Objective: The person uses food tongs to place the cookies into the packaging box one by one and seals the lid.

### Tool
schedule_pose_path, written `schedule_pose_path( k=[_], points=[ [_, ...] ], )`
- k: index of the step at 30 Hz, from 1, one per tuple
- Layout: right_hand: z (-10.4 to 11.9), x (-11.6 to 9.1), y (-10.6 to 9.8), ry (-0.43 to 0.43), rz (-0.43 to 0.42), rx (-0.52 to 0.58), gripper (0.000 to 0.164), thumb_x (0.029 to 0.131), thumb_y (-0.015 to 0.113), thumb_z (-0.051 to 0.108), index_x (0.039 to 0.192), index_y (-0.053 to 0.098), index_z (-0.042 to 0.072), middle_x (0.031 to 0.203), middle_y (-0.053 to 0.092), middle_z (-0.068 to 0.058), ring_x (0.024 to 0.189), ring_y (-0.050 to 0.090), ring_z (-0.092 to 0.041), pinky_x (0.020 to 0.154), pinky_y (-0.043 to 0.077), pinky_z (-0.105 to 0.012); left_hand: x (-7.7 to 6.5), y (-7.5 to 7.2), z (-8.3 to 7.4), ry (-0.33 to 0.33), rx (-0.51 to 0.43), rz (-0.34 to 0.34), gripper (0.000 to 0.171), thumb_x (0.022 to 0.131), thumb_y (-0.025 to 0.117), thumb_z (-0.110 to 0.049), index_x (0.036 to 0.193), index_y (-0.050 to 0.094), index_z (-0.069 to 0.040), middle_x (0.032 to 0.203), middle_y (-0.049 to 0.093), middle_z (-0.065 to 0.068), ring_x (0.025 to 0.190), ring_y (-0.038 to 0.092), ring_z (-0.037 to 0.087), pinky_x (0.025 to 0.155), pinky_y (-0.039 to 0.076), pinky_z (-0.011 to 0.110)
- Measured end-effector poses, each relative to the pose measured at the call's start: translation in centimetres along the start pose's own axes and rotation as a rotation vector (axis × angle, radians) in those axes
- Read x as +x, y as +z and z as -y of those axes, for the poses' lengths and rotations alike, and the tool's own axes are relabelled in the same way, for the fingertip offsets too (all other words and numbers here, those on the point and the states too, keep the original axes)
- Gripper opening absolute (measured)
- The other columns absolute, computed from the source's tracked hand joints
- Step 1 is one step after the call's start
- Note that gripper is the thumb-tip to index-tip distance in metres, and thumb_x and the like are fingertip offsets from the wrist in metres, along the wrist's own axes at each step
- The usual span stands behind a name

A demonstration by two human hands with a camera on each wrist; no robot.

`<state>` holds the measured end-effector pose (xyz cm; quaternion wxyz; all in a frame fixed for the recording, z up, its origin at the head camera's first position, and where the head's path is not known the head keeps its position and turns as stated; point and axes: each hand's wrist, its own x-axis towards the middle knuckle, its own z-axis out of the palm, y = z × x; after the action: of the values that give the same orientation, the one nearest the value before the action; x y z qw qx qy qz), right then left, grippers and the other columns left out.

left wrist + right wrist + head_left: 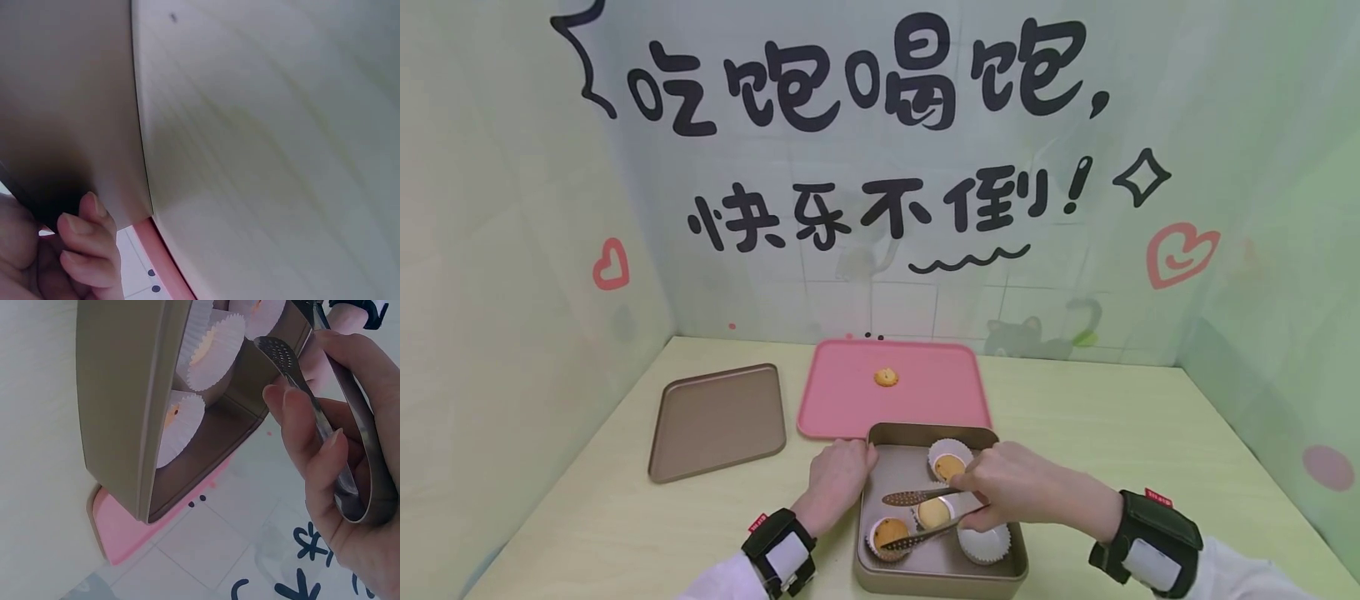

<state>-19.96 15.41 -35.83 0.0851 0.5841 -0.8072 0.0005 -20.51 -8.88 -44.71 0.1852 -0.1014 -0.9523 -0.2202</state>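
Observation:
My right hand (1006,483) holds metal tongs (917,497) with perforated tips, spread apart over the deep bronze baking pan (940,582). Inside the pan, a small cake in a white paper cup (891,533) lies by the lower tong tip. Another pale cake (932,513) sits between the two tong arms. Towards the back is a third cake (950,468), and a white paper cup (985,546) with no cake showing stands front right. At the pan's back left corner my left hand (841,479) grips the wall, its fingers (90,240) bent against the outside.
Behind the pan lies a pink tray (835,392) with one small round cookie (886,377) on it. A flat brown baking sheet (718,425) rests to the left on the pale wooden table (1090,433). Printed cloth walls (880,300) close off the back and sides.

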Motion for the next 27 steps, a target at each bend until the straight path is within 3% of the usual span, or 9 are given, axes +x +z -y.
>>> schedule_pose_path(
  k=[2,7,14,20,27],
  points=[
    [-0.2,0.0,-0.5,0.016,0.006,0.026,0.03,0.076,0.079,0.03,0.07,0.051,0.019,0.056,0.041,0.018,0.049,0.035,0.007,0.045,0.027,-0.012,0.0,0.0,0.0,0.017,0.001,-0.022,0.039,0.093,0.053,-0.013,0.057,0.039,-0.012,0.05,0.039,0.004,0.043,0.046,0.02,0.037,0.038,0.036],
    [-1.6,0.2,-2.2,0.081,-0.002,0.173,0.023,0.08,0.077,0.024,0.075,0.056,0.017,0.057,0.042,0.018,0.051,0.035,0.008,0.049,0.031,-0.013,0.0,0.0,0.1,0.013,0.002,0.001,0.04,0.093,0.054,-0.012,0.056,0.038,-0.012,0.05,0.037,0.002,0.043,0.042,0.017,0.037,0.037,0.034],
    [-5.7,1.5,-3.5,0.238,-0.02,0.249,0.012,0.086,0.073,0.022,0.086,0.066,0.013,0.061,0.055,0.014,0.043,0.045,0.006,0.047,0.04,-0.017,0.1,-0.2,-0.1,-0.03,0.03,0.059,0.04,0.094,0.056,-0.013,0.058,0.04,-0.013,0.052,0.037,0.0,0.046,0.042,0.015,0.039,0.039,0.034],
    [-9.5,3.3,-2.3,0.449,0.09,0.26,0.022,0.086,0.073,0.025,0.073,0.06,0.013,0.056,0.052,0.006,0.037,0.048,-0.005,0.042,0.038,-0.021,0.1,0.2,0.0,-0.031,0.03,0.057,0.04,0.095,0.056,-0.013,0.058,0.041,-0.012,0.051,0.037,0.0,0.044,0.045,0.017,0.038,0.041,0.035],
    [-12.2,5.5,-0.1,0.56,0.21,0.28,0.028,0.086,0.072,0.032,0.068,0.063,0.012,0.056,0.053,0.006,0.04,0.052,-0.01,0.042,0.035,-0.021,0.1,0.2,0.0,-0.015,0.058,0.029,0.042,0.093,0.057,-0.013,0.056,0.04,-0.012,0.05,0.039,0.001,0.044,0.05,0.019,0.037,0.041,0.036]
  ],
)
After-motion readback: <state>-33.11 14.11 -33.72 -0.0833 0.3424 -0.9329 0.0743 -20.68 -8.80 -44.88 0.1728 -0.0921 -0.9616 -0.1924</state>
